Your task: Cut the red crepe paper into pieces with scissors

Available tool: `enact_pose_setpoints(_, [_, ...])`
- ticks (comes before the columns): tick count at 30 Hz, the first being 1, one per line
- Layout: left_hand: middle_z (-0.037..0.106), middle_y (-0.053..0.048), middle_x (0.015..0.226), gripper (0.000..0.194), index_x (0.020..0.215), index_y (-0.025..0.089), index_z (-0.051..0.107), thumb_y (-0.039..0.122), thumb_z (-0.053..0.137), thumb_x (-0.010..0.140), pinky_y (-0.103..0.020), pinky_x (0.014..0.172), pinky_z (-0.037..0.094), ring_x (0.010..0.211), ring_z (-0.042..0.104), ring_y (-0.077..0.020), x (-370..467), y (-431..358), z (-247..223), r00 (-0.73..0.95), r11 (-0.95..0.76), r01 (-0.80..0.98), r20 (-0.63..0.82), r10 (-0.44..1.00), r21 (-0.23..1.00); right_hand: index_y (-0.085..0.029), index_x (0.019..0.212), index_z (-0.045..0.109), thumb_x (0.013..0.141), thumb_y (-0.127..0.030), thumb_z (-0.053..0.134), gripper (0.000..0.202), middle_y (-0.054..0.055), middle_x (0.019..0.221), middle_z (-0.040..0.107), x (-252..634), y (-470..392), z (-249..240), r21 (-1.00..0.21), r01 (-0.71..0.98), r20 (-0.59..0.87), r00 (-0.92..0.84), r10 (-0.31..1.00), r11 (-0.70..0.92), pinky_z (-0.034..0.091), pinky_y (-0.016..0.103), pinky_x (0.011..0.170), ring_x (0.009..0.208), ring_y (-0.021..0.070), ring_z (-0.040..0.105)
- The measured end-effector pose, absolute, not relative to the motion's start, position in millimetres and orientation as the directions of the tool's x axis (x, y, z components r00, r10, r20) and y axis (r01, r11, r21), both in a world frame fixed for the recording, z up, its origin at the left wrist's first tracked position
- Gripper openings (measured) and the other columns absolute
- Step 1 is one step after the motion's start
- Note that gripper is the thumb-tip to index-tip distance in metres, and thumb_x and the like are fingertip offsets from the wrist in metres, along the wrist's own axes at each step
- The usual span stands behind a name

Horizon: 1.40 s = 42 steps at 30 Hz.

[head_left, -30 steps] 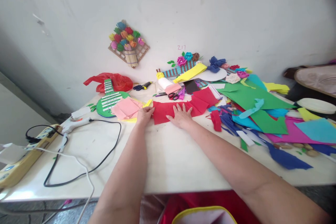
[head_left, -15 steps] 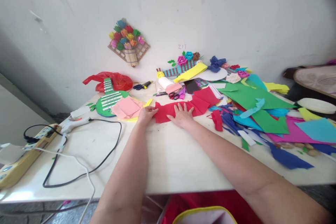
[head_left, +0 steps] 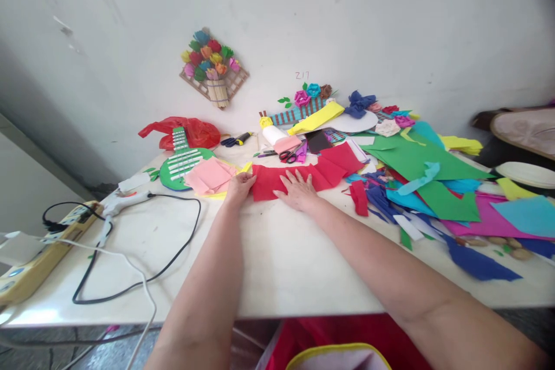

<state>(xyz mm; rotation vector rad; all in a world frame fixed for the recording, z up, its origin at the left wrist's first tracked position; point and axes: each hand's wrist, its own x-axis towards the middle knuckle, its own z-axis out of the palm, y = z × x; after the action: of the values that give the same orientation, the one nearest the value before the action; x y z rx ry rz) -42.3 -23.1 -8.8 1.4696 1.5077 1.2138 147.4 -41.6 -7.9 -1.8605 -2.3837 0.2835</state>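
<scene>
A strip of red crepe paper [head_left: 265, 182] lies across the table, its right part wavy and reaching toward the scraps. My left hand [head_left: 240, 188] is closed at the strip's left end, thumb and fingers pinching the edge. Flat on the middle of the strip rests my right hand [head_left: 298, 191], fingers spread, pressing it to the table. Just left of my left hand is a stack of pink paper squares [head_left: 211, 176] on yellow paper. Black scissors [head_left: 289, 156] lie behind the red strip.
A hot glue gun [head_left: 124, 202] with a looping black cord and a power strip [head_left: 47, 254] occupy the left side. Behind them sits a green guitar-shaped craft [head_left: 177, 169]. Colored paper sheets [head_left: 451, 202] and scraps cover the right. A wall [head_left: 368, 23] stands behind the table.
My left hand has shifted slightly left, and the strip's left end looks straighter and pulled out a little. My right hand stays spread on the paper.
</scene>
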Motion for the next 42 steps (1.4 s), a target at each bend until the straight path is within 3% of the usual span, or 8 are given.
enact_pose_setpoints(3, [0.055, 0.001, 0.051, 0.022, 0.071, 0.02, 0.058, 0.042, 0.059, 0.067, -0.025, 0.051, 0.036, 0.05, 0.053, -0.015, -41, -23, -5, -0.192, 0.02, 0.551, 0.104, 0.976, 0.834, -0.022, 0.145, 0.023, 0.085, -0.063, 0.018, 0.073, 0.003, 0.153, 0.008, 147, -41, -9, -0.213, 0.95, -0.049, -0.245, 0.968, 0.23, -0.004, 0.057, 0.106, 0.139, 0.0298, -0.003])
enact_pose_setpoints(6, [0.063, -0.004, 0.062, 0.02, 0.079, 0.021, 0.063, 0.038, 0.057, 0.069, -0.032, 0.065, 0.042, 0.071, 0.061, -0.0239, -40, -26, 3, -0.304, 0.127, 0.73, 0.153, 0.94, 0.671, -0.022, 0.144, 0.024, 0.085, -0.063, 0.019, 0.073, 0.003, 0.153, 0.009, 147, -40, -11, -0.214, 0.949, -0.037, -0.243, 0.969, 0.23, -0.004, 0.058, 0.105, 0.139, 0.0306, -0.001])
enact_pose_setpoints(11, [0.066, -0.01, 0.099, 0.036, 0.109, 0.02, 0.059, 0.03, 0.043, 0.079, -0.042, 0.084, 0.039, 0.098, 0.057, -0.03, -44, -38, 16, -0.542, 0.194, 0.689, 0.318, 0.778, 0.698, -0.02, 0.142, 0.031, 0.083, -0.066, 0.024, 0.076, 0.007, 0.152, 0.017, 146, -41, -11, -0.191, 0.953, 0.045, -0.232, 0.972, 0.237, -0.006, 0.057, 0.106, 0.138, 0.0341, 0.004])
enact_pose_setpoints(15, [0.065, -0.009, 0.102, 0.034, 0.109, 0.021, 0.06, 0.027, 0.043, 0.08, -0.041, 0.086, 0.04, 0.103, 0.054, -0.0277, -46, -38, 14, -0.63, 0.254, 0.69, 0.389, 0.673, 0.678, -0.019, 0.142, 0.031, 0.084, -0.064, 0.024, 0.074, 0.006, 0.152, 0.015, 146, -43, -9, -0.172, 0.925, 0.153, -0.314, 0.937, 0.338, -0.008, 0.054, 0.107, 0.139, 0.0308, 0.005])
enact_pose_setpoints(18, [0.065, -0.01, 0.103, 0.028, 0.098, 0.02, 0.066, 0.025, 0.051, 0.076, -0.035, 0.089, 0.04, 0.112, 0.049, -0.0244, -44, -35, 6, -0.538, 0.219, 0.785, 0.464, 0.703, 0.579, -0.021, 0.142, 0.031, 0.086, -0.062, 0.024, 0.071, 0.004, 0.152, 0.015, 145, -46, -8, -0.164, 0.886, 0.142, -0.413, 0.9, 0.433, -0.008, 0.052, 0.108, 0.139, 0.0277, 0.005])
enact_pose_setpoints(21, [0.064, -0.007, 0.112, 0.024, 0.093, 0.022, 0.069, 0.027, 0.055, 0.074, -0.04, 0.103, 0.027, 0.123, 0.038, -0.0256, -42, -32, -1, -0.35, 0.119, 0.894, 0.506, 0.788, 0.432, -0.021, 0.142, 0.031, 0.086, -0.063, 0.024, 0.07, 0.004, 0.152, 0.017, 143, -46, -8, -0.182, 0.88, 0.058, -0.436, 0.898, 0.439, -0.006, 0.053, 0.108, 0.139, 0.0274, 0.005])
enact_pose_setpoints(27, [0.055, 0.002, 0.128, 0.026, 0.095, 0.03, 0.069, 0.039, 0.052, 0.078, -0.053, 0.109, 0.005, 0.133, 0.024, -0.027, -39, -26, -9, -0.271, 0.108, 0.91, 0.378, 0.885, 0.401, -0.02, 0.142, 0.031, 0.086, -0.061, 0.024, 0.07, 0.005, 0.151, 0.018, 143, -45, -9, -0.184, 0.883, 0.046, -0.431, 0.901, 0.431, -0.004, 0.055, 0.108, 0.139, 0.028, 0.006])
enact_pose_setpoints(42, [0.057, 0.0, 0.126, 0.034, 0.104, 0.028, 0.065, 0.04, 0.042, 0.083, -0.05, 0.11, 0.011, 0.132, 0.029, -0.0225, -34, -24, -7, -0.227, 0.082, 0.914, 0.333, 0.915, 0.397, -0.019, 0.142, 0.031, 0.086, -0.061, 0.024, 0.07, 0.005, 0.151, 0.018, 143, -45, -10, -0.18, 0.882, 0.05, -0.433, 0.9, 0.435, -0.004, 0.055, 0.108, 0.139, 0.0283, 0.007])
